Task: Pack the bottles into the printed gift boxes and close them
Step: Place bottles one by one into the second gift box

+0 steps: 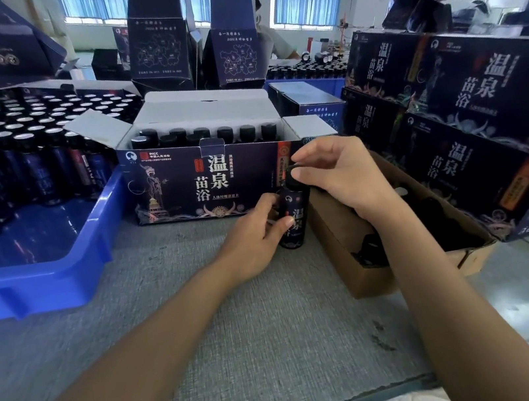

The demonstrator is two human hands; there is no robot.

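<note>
Dark bottle — left hand round body, right hand atop cap.

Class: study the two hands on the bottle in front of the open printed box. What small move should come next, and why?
Probably twist the cap tight. The right hand pinches it while the left hand grips the bottle upright on the table; the bottles in the open gift box already wear caps, so this one likely goes in afterwards.
</note>
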